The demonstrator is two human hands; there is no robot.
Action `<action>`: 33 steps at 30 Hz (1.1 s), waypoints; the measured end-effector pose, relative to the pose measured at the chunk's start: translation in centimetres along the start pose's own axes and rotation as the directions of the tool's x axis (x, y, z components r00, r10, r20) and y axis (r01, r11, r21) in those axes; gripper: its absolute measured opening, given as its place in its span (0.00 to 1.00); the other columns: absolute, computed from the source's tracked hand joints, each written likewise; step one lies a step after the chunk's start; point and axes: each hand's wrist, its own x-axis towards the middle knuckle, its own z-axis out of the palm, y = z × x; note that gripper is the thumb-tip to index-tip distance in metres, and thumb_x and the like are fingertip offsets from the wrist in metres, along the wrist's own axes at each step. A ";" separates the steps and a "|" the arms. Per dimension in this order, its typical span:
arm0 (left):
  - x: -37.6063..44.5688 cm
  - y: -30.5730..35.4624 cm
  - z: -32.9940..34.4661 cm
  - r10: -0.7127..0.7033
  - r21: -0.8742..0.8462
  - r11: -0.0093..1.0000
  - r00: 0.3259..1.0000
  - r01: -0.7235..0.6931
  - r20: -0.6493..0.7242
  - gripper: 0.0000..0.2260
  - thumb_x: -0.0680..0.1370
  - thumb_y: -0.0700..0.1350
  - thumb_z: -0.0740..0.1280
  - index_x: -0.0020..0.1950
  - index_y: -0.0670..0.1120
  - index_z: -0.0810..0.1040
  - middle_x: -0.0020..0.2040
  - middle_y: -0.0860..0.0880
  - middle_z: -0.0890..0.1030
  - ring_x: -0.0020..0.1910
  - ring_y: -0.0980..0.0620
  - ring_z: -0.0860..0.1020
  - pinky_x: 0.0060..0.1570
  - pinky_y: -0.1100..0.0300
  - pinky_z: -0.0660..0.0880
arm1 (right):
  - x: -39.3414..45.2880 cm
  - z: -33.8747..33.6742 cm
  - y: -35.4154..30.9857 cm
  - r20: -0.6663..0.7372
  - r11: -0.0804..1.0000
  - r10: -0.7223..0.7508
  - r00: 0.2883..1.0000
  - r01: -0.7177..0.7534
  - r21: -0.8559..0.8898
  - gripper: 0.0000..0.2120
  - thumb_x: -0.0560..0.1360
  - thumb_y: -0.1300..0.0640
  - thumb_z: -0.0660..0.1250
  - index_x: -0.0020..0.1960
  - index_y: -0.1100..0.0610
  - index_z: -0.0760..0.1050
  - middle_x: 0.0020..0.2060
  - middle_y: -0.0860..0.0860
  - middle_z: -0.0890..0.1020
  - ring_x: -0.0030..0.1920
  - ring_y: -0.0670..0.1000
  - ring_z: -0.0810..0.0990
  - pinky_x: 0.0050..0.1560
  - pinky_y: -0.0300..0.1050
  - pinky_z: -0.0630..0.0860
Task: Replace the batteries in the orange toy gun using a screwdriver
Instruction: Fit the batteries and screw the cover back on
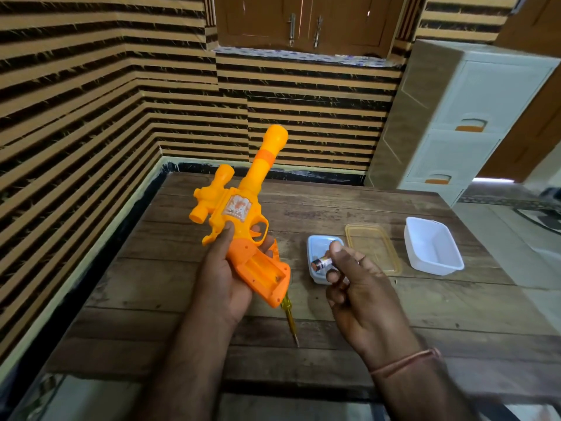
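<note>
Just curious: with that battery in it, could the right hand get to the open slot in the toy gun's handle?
Probably yes: the right hand, pinching the small cylindrical battery, has nothing between it and the orange plastic toy gun's open handle compartment.

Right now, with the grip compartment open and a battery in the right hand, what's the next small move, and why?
Probably carry the battery leftward into the open compartment of the toy gun. The left hand holds the gun with its bay facing up and seemingly empty, and the right hand already pinches the battery.

bare forearms, orange-pink thread band (405,361) on right wrist
</note>
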 end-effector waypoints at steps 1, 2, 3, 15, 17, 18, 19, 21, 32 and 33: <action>0.0 -0.2 0.1 -0.002 0.015 1.000 1.000 0.002 0.010 0.27 0.73 0.55 0.66 0.70 0.47 0.73 0.55 0.42 0.83 0.54 0.41 0.82 0.59 0.43 0.75 | -0.1 0.2 0.2 0.000 0.995 -0.082 0.997 0.082 -0.055 0.06 0.69 0.60 0.73 0.41 0.56 0.76 0.32 0.53 0.78 0.25 0.43 0.75 0.21 0.32 0.64; -0.1 -0.4 0.2 -0.007 0.025 1.000 1.000 0.006 0.021 0.27 0.73 0.55 0.65 0.70 0.47 0.73 0.55 0.42 0.83 0.54 0.41 0.82 0.60 0.43 0.74 | -0.2 0.3 0.3 0.008 0.979 -0.175 0.985 0.175 -0.106 0.06 0.70 0.64 0.73 0.43 0.57 0.77 0.34 0.55 0.78 0.26 0.45 0.77 0.22 0.32 0.66; -0.2 -0.5 0.2 -0.011 0.033 0.999 0.999 0.010 0.036 0.28 0.73 0.56 0.65 0.71 0.46 0.73 0.55 0.42 0.83 0.54 0.41 0.81 0.59 0.44 0.74 | -0.4 0.6 0.4 0.033 0.952 -0.270 0.962 0.272 -0.143 0.07 0.70 0.67 0.73 0.43 0.59 0.77 0.36 0.56 0.79 0.28 0.47 0.79 0.24 0.33 0.68; -0.2 -1.9 0.6 -0.085 0.103 0.993 0.954 0.057 0.286 0.27 0.79 0.54 0.66 0.73 0.42 0.68 0.50 0.42 0.76 0.42 0.45 0.77 0.51 0.46 0.72 | -0.5 0.6 1.8 0.481 0.488 -0.562 0.673 0.739 -0.464 0.06 0.68 0.69 0.76 0.42 0.63 0.80 0.38 0.39 0.84 0.29 0.38 0.77 0.33 0.28 0.71; -0.2 -1.9 0.5 -0.091 0.103 0.993 0.958 0.065 0.271 0.27 0.78 0.54 0.67 0.72 0.42 0.69 0.51 0.42 0.76 0.44 0.44 0.77 0.53 0.44 0.72 | -0.5 0.6 1.6 0.494 0.494 -0.554 0.670 0.743 -0.453 0.06 0.68 0.69 0.76 0.43 0.64 0.80 0.39 0.42 0.84 0.30 0.39 0.79 0.32 0.29 0.72; -0.2 -1.9 0.5 -0.091 0.100 0.993 0.961 0.067 0.261 0.28 0.77 0.54 0.68 0.72 0.42 0.69 0.51 0.41 0.76 0.44 0.44 0.77 0.53 0.44 0.72 | -0.4 0.6 1.7 0.504 0.483 -0.542 0.673 0.740 -0.469 0.06 0.68 0.68 0.76 0.43 0.63 0.80 0.38 0.44 0.85 0.29 0.39 0.78 0.32 0.29 0.71; -0.2 -1.9 0.5 -0.095 0.099 0.992 0.962 0.072 0.256 0.28 0.77 0.55 0.68 0.73 0.41 0.69 0.51 0.42 0.77 0.42 0.45 0.78 0.51 0.46 0.73 | -0.3 0.5 1.8 0.515 0.457 -0.527 0.676 0.737 -0.499 0.06 0.68 0.67 0.76 0.43 0.62 0.80 0.38 0.45 0.84 0.29 0.39 0.78 0.32 0.29 0.71; -0.2 -1.9 0.5 -0.100 0.105 0.992 0.965 0.077 0.244 0.27 0.78 0.54 0.67 0.72 0.42 0.69 0.50 0.42 0.77 0.37 0.48 0.79 0.49 0.49 0.73 | 0.0 0.2 2.1 0.541 0.375 -0.505 0.672 0.736 -0.564 0.07 0.69 0.62 0.77 0.44 0.58 0.81 0.39 0.45 0.85 0.31 0.41 0.80 0.32 0.34 0.74; -0.7 -1.6 0.9 -0.122 0.160 0.983 0.969 0.089 0.215 0.27 0.77 0.54 0.68 0.71 0.40 0.70 0.52 0.41 0.79 0.45 0.44 0.80 0.41 0.52 0.77 | 0.8 -0.3 2.5 0.675 0.045 -0.471 0.568 0.779 -0.625 0.07 0.69 0.51 0.74 0.45 0.48 0.78 0.39 0.41 0.81 0.38 0.41 0.78 0.39 0.44 0.77; -0.6 -1.7 0.8 -0.119 0.154 0.984 0.970 0.087 0.213 0.28 0.77 0.54 0.68 0.71 0.40 0.70 0.51 0.41 0.79 0.43 0.44 0.80 0.39 0.53 0.77 | 0.9 -0.4 2.5 0.690 0.014 -0.474 0.548 0.788 -0.616 0.07 0.69 0.51 0.74 0.45 0.48 0.78 0.39 0.40 0.79 0.39 0.39 0.76 0.40 0.44 0.76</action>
